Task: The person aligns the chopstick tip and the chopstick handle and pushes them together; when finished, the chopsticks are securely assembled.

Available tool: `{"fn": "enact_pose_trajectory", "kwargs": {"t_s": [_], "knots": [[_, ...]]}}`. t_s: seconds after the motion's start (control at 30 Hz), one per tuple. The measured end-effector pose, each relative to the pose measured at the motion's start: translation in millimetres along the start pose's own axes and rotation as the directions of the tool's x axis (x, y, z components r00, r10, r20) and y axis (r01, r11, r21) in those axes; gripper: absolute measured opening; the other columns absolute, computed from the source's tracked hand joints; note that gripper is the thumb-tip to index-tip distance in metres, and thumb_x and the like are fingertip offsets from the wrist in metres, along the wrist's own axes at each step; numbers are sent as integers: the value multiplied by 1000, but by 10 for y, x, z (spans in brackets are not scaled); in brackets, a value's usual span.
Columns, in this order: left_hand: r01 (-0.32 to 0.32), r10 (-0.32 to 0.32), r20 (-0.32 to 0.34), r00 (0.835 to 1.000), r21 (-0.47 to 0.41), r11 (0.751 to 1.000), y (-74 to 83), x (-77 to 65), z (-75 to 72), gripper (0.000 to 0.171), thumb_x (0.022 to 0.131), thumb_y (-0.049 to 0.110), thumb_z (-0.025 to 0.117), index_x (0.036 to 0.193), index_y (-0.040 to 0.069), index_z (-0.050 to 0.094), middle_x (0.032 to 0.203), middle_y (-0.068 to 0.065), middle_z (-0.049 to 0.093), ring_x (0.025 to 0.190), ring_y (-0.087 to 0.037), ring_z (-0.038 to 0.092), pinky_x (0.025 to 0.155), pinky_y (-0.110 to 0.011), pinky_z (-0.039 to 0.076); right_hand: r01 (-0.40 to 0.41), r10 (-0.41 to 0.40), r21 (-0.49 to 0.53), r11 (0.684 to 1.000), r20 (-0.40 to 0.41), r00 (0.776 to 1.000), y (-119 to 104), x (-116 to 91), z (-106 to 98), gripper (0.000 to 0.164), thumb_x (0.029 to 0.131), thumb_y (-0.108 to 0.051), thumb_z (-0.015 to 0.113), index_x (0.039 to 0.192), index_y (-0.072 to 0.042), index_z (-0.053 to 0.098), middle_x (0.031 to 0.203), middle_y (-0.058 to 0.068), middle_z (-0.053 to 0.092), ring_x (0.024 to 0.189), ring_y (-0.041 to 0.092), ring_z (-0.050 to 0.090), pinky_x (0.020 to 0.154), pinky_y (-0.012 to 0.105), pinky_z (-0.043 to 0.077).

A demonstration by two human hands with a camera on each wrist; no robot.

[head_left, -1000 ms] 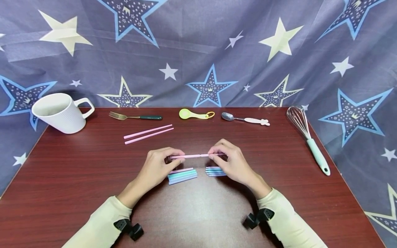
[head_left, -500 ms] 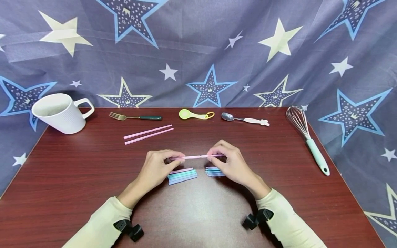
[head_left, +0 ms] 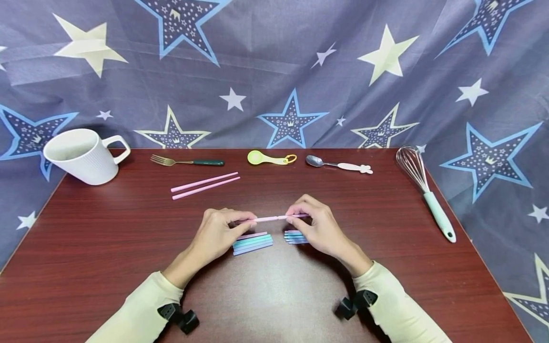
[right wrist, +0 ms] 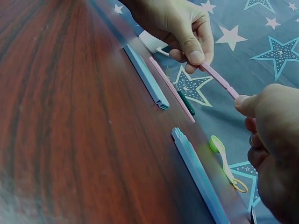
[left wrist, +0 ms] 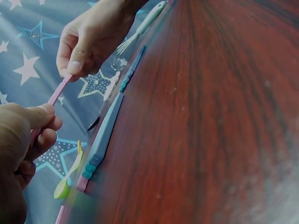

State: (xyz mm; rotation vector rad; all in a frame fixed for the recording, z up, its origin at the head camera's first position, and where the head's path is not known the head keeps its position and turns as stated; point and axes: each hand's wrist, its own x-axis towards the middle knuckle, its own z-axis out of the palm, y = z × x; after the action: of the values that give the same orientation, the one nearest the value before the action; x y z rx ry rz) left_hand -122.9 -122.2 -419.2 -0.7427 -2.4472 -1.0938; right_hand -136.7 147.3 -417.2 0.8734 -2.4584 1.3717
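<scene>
Between thumb and fingers, my left hand (head_left: 216, 231) pinches one end of a slim pink chopstick (head_left: 268, 219). The thumb and fingers of my right hand (head_left: 319, 226) pinch its other end. A notch-like joint shows in the stick near the right fingertips, and the two parts lie in line, raised above the table in both wrist views. Below the left hand lies a bundle of blue, teal and pink chopstick pieces (head_left: 253, 244). A second bundle of chopstick pieces (head_left: 295, 237) lies below the right hand, partly hidden by it.
Two pink chopsticks (head_left: 206, 186) lie farther back on the dark red table (head_left: 274, 295). Along the back are a white mug (head_left: 86, 157), a fork (head_left: 188, 162), a yellow-green measuring spoon (head_left: 270, 158) and a spoon (head_left: 339, 165). A whisk (head_left: 429, 197) lies at right.
Both hands and the pink chopstick have shifted slightly toward me, and the right hand a little to the left. The pinching grips look the same. Nothing else has moved.
</scene>
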Motion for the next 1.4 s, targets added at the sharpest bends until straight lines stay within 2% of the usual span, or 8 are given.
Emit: {"fn": "enact_pose_trajectory", "kwargs": {"t_s": [0.13,0.43,0.63,0.8,0.93,1.1,1.23,1.4], "knots": [[-35,35,-16,999,7,999,-17,-12,14,9,82,17,87,90,21,83,82,6,80,68,-2,67,54,-15,39,3,-3,4,1000,6,1000,0,-4,6,4,91,-9,78,94,-7,76,89,-1,66,82,10,61,73,23,50],[-73,74,-27,997,10,997,-11,-24,11,9,82,16,87,90,19,83,82,6,80,70,-6,70,57,-18,43,32,-32,4,999,-6,999,-10,13,31,11,88,-1,79,92,-11,74,88,-1,66,81,10,60,72,22,50],[-110,110,-47,993,-6,994,-35,-31,22,11,81,12,87,90,18,83,82,5,80,69,-7,71,57,-21,47,30,-30,5,1000,-6,1000,-17,15,58,8,89,-4,79,92,-9,74,88,-1,65,82,10,60,73,22,50],[-116,115,-43,992,-12,993,-37,-32,28,12,81,11,87,90,18,83,80,5,80,67,-5,69,55,-19,44,24,-24,0,1000,-7,1000,-9,-7,69,9,89,-4,79,92,-10,74,88,-2,66,81,9,60,73,21,50],[-66,66,10,998,-17,998,-4,-31,-21,11,83,15,87,91,20,83,80,7,79,62,0,60,52,-14,39,63,-63,0,998,-16,998,-6,-24,60,9,88,-3,80,92,-10,75,88,-1,66,80,9,62,72,23,52],[62,-63,85,994,18,998,0,-63,-154,9,86,21,85,93,26,82,78,15,75,61,3,50,56,-12,38,92,-92,1,996,2,996,-9,-12,59,11,87,-3,80,95,-10,77,91,-1,67,82,9,64,72,25,55],[103,-107,77,991,55,993,-78,-121,-256,8,87,22,84,92,27,81,81,18,74,65,2,54,60,-13,40,79,-79,-22,997,-12,997,35,-16,40,11,88,-2,80,95,-11,77,90,-2,68,81,9,62,70,23,51],[137,-139,13,990,103,985,-263,-198,-387,11,86,19,85,92,28,81,87,14,77,75,1,64,69,-11,45,35,-37,-46,998,-42,998,141,-69,-35,9,89,-4,79,96,-10,78,89,-4,67,74,7,54,63,21,44]]}}
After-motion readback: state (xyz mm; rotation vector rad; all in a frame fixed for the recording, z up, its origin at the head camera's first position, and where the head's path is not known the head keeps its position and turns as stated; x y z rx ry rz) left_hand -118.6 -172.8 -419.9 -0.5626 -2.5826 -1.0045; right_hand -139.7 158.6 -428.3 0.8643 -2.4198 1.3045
